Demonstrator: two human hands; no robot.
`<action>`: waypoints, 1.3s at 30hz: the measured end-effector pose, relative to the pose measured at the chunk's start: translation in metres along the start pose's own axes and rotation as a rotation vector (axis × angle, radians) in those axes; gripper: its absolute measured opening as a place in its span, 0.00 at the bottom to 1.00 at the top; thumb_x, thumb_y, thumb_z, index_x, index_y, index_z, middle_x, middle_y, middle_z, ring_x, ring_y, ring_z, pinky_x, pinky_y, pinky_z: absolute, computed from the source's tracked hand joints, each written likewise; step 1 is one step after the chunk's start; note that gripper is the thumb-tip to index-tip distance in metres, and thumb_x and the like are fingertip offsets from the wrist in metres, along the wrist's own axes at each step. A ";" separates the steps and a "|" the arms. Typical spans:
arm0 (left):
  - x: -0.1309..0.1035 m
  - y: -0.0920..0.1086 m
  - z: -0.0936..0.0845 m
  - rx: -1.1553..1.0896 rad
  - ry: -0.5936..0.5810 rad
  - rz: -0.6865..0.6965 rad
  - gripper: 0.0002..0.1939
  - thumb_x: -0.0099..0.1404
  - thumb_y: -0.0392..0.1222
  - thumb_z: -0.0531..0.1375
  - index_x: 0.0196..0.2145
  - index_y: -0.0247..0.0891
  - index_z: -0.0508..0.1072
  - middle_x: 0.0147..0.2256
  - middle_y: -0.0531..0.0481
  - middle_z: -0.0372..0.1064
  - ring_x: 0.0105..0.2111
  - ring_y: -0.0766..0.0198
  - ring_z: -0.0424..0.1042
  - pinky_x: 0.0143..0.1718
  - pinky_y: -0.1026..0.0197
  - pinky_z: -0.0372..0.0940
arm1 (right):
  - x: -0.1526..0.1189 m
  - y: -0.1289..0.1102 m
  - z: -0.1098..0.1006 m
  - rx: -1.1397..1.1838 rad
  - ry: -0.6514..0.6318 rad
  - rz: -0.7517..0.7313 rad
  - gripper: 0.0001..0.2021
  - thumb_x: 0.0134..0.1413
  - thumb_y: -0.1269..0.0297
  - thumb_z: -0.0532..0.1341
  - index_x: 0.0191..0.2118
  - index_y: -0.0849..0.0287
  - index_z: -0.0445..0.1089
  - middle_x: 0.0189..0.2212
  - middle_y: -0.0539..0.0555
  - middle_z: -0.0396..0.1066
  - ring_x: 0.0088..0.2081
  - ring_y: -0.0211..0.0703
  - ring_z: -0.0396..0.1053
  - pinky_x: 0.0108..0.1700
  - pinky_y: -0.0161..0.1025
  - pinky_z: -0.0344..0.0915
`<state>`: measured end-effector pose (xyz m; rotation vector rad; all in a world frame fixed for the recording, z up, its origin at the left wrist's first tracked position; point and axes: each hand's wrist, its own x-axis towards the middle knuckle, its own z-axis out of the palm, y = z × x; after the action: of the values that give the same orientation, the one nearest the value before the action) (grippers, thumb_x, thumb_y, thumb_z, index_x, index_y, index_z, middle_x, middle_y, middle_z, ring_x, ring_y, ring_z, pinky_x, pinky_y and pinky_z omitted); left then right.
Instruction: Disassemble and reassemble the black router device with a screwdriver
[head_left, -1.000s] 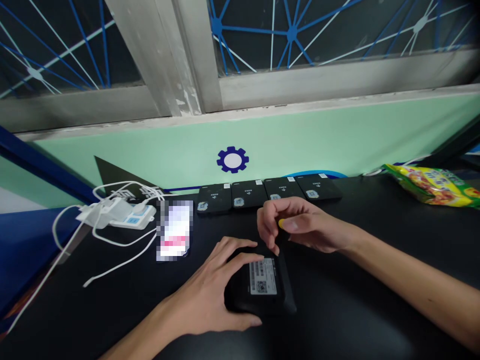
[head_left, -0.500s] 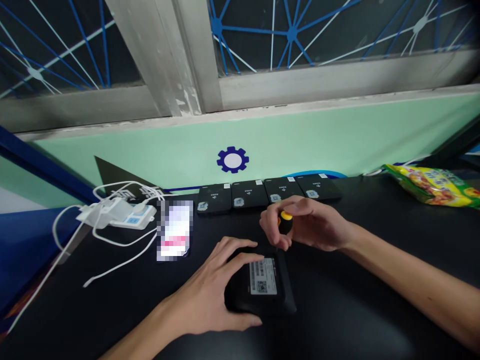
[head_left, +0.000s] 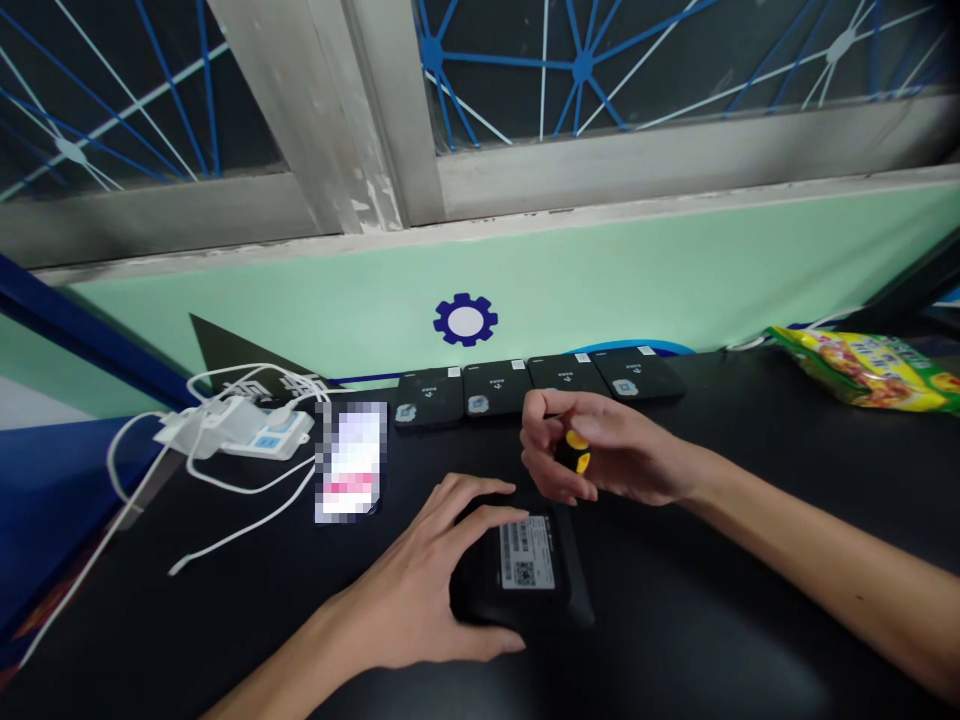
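Observation:
A black electronic device (head_left: 564, 575) lies on the dark table, with a white barcode label (head_left: 527, 553) on its upper face. My left hand (head_left: 427, 575) grips it from the left, fingers over its far edge and thumb along the near side. Above its far right corner, my right hand (head_left: 592, 445) is closed around a screwdriver (head_left: 576, 452) with a short black and yellow handle. The fingers cover much of the handle, and I cannot make out the screwdriver's tip.
Several flat black boxes (head_left: 499, 388) stand in a row at the back by the green wall. Left of the device are a lit phone (head_left: 351, 460) and a white power strip (head_left: 274, 437) with tangled cables. A yellow-green snack bag (head_left: 874, 370) lies at the far right.
My right fingers have shifted around the screwdriver handle, which has turned and now shows more yellow. My left hand and the device have stayed in place.

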<state>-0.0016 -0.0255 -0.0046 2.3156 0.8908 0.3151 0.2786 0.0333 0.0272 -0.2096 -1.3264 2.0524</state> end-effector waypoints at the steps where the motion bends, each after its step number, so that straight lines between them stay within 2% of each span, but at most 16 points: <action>1: 0.000 0.000 0.000 0.003 -0.007 -0.007 0.50 0.56 0.49 0.81 0.71 0.57 0.64 0.73 0.44 0.57 0.71 0.36 0.58 0.73 0.23 0.56 | 0.000 -0.001 0.000 0.001 -0.003 0.015 0.15 0.73 0.53 0.63 0.43 0.62 0.75 0.28 0.52 0.72 0.27 0.39 0.65 0.35 0.37 0.66; 4: 0.000 0.001 0.000 0.001 -0.013 -0.021 0.50 0.57 0.49 0.81 0.71 0.58 0.64 0.73 0.44 0.57 0.71 0.36 0.57 0.72 0.23 0.57 | 0.000 -0.003 -0.002 -0.018 0.000 0.042 0.18 0.72 0.56 0.61 0.39 0.67 0.80 0.32 0.58 0.74 0.32 0.43 0.71 0.36 0.38 0.68; 10: 0.001 0.002 -0.001 -0.021 0.024 0.009 0.51 0.54 0.47 0.82 0.70 0.57 0.65 0.71 0.45 0.59 0.69 0.39 0.61 0.70 0.29 0.63 | 0.000 -0.001 -0.003 0.004 -0.006 0.002 0.07 0.67 0.64 0.68 0.40 0.63 0.76 0.37 0.56 0.75 0.36 0.43 0.74 0.41 0.39 0.71; 14: 0.001 0.002 0.000 -0.026 0.038 0.017 0.51 0.55 0.47 0.82 0.70 0.58 0.66 0.71 0.45 0.60 0.69 0.37 0.61 0.69 0.30 0.65 | -0.001 0.000 -0.002 -0.024 -0.017 -0.012 0.11 0.66 0.65 0.72 0.40 0.57 0.68 0.34 0.54 0.79 0.36 0.43 0.76 0.42 0.39 0.68; 17: 0.001 0.002 -0.001 -0.017 0.030 0.017 0.51 0.54 0.47 0.82 0.71 0.58 0.65 0.71 0.44 0.59 0.70 0.37 0.60 0.70 0.29 0.62 | -0.002 0.000 -0.001 -0.018 -0.015 -0.002 0.13 0.66 0.66 0.73 0.41 0.56 0.66 0.29 0.49 0.75 0.29 0.39 0.70 0.37 0.37 0.65; 20: 0.000 0.001 -0.001 -0.010 0.017 0.009 0.51 0.55 0.48 0.82 0.71 0.58 0.65 0.72 0.45 0.59 0.70 0.38 0.60 0.71 0.29 0.62 | -0.002 -0.002 0.001 -0.013 0.005 0.013 0.10 0.71 0.58 0.68 0.43 0.59 0.71 0.27 0.48 0.70 0.27 0.38 0.63 0.35 0.36 0.62; 23: 0.000 0.001 -0.001 -0.010 0.008 0.001 0.50 0.56 0.50 0.81 0.71 0.59 0.64 0.72 0.46 0.58 0.70 0.38 0.59 0.70 0.29 0.62 | -0.001 -0.004 0.002 -0.037 0.000 0.023 0.18 0.75 0.55 0.60 0.40 0.65 0.79 0.30 0.54 0.71 0.31 0.42 0.68 0.38 0.39 0.65; 27: 0.001 0.000 0.000 -0.016 0.013 0.006 0.51 0.56 0.49 0.82 0.71 0.59 0.64 0.72 0.46 0.58 0.70 0.39 0.59 0.70 0.30 0.63 | -0.002 -0.001 -0.002 -0.079 -0.003 0.007 0.12 0.71 0.61 0.66 0.39 0.66 0.81 0.37 0.56 0.75 0.37 0.43 0.72 0.44 0.40 0.68; 30: 0.001 0.000 0.000 -0.018 0.017 0.023 0.51 0.56 0.48 0.81 0.71 0.58 0.64 0.72 0.46 0.58 0.71 0.39 0.58 0.71 0.31 0.62 | -0.002 0.001 -0.004 -0.081 0.001 -0.025 0.09 0.68 0.61 0.71 0.40 0.63 0.78 0.38 0.55 0.77 0.37 0.42 0.74 0.46 0.40 0.68; 35: 0.001 0.002 -0.001 -0.010 0.021 0.015 0.51 0.55 0.49 0.82 0.70 0.57 0.65 0.70 0.45 0.60 0.69 0.38 0.60 0.70 0.31 0.64 | -0.002 0.001 -0.002 -0.049 -0.026 -0.023 0.12 0.67 0.65 0.73 0.39 0.58 0.69 0.35 0.55 0.82 0.35 0.43 0.78 0.42 0.40 0.71; 39: 0.002 0.004 -0.002 0.002 0.012 0.008 0.50 0.54 0.46 0.82 0.70 0.56 0.66 0.70 0.45 0.61 0.69 0.38 0.61 0.71 0.31 0.63 | -0.001 0.001 0.000 -0.008 -0.032 0.007 0.12 0.68 0.65 0.73 0.41 0.58 0.68 0.30 0.50 0.77 0.28 0.37 0.73 0.36 0.35 0.69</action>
<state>0.0012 -0.0254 -0.0001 2.3217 0.8890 0.3323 0.2790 0.0319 0.0261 -0.1858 -1.3548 2.0648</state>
